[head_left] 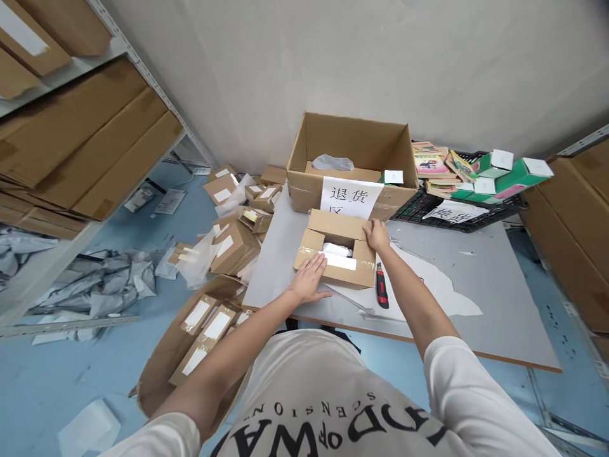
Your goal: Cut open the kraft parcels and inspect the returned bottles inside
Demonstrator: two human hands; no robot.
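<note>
Left hand (310, 279): laid flat, palm down, fingers straight and close together, resting on the near left flap of the small cardboard box (337, 249); it grips nothing. Right hand (377, 235): fingers curled over the box's right far corner, at about 2 o'clock from the box's middle, pressing on the raised flap there; whether the fingertips close fully around the flap edge cannot be told. Small cardboard box: stands on the grey table (476, 279) near its front edge, top flaps partly open, brown tape on its side, a white label on the near flap, white wrapped contents showing in the opening. Utility knife (381, 287): red and black, lying on the table just beside the box at its 4 o'clock, under the right forearm, touched by neither hand. White paper sheet (438, 289): spread on the table at 3 o'clock from the box. Large open carton (352, 162): directly behind the small box at 12 o'clock, a white sign with Chinese characters on its front, a grey bag inside. Black crate (428, 209): at 2 o'clock, holding books and green-and-white cartons (504, 172). Taped parcels (233, 244): heaped at 9 o'clock beside the table edge; more in a floor carton (157, 374) at 7 o'clock. Grey mailer bags (104, 285): strewn on the blue floor farther left, below a shelf of flattened cardboard (85, 146).
</note>
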